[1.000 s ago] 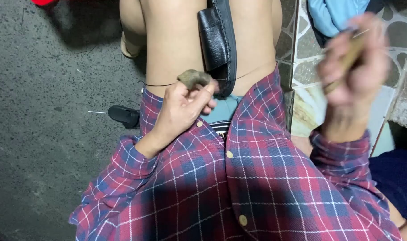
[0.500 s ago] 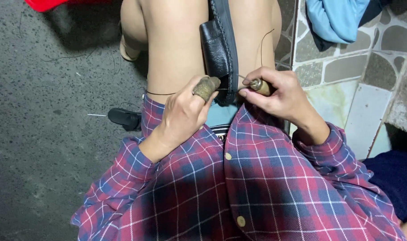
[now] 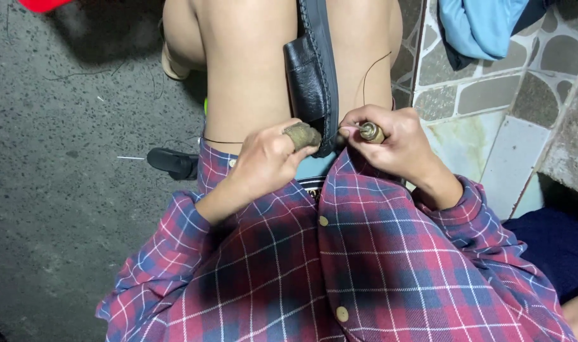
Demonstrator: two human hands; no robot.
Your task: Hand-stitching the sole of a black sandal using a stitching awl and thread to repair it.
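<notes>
A black leather shoe (image 3: 315, 76) is held between the knees and worked at by 2 hands, as seen from the head camera.

In the head view, the left hand (image 3: 266, 158) is curled narrow, and a worn brownish wrap (image 3: 301, 135) on its finger is pressed against the heel end of the shoe. The right hand (image 3: 390, 142) is closed around a brass-tipped awl (image 3: 370, 132), whose point is aimed at the shoe just beside the left hand's fingertips. A thin dark thread (image 3: 371, 73) is seen rising above the right hand. A small black object (image 3: 171, 163) is seen on the concrete floor (image 3: 61, 190) left of the left hand. A blue cloth (image 3: 482, 25) is seen well beyond the right hand.
</notes>
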